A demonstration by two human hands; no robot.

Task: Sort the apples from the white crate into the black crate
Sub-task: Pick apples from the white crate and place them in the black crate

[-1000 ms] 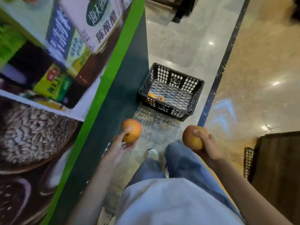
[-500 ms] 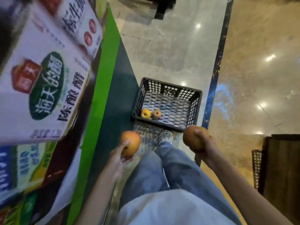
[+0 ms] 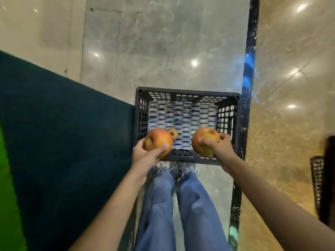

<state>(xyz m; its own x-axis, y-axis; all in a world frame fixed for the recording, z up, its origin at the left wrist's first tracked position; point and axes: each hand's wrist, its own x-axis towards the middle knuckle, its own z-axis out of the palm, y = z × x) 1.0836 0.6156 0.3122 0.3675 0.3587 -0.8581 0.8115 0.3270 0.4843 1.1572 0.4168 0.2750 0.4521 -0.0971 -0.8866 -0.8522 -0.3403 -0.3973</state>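
The black crate [image 3: 187, 92] stands on the floor right in front of my feet. My left hand [image 3: 145, 154] grips an orange-red apple [image 3: 157, 140] above the crate's near left corner. My right hand [image 3: 220, 148] grips a second apple [image 3: 204, 140] above the crate's near right part. Inside the crate, one small apple [image 3: 173, 132] peeks out from behind the left apple; anything else there is hidden. The white crate is out of view.
A dark green stand [image 3: 63, 142] with a bright green edge runs along the left, touching the crate's side. A dark blue floor strip [image 3: 249, 69] passes on the right. A dark piece of furniture [image 3: 329, 178] with a mesh panel sits at the right edge.
I have stepped up to the black crate and tilted down; the shelf packages left the view. Both hands moved forward with their apples, from short of the crate to over it.
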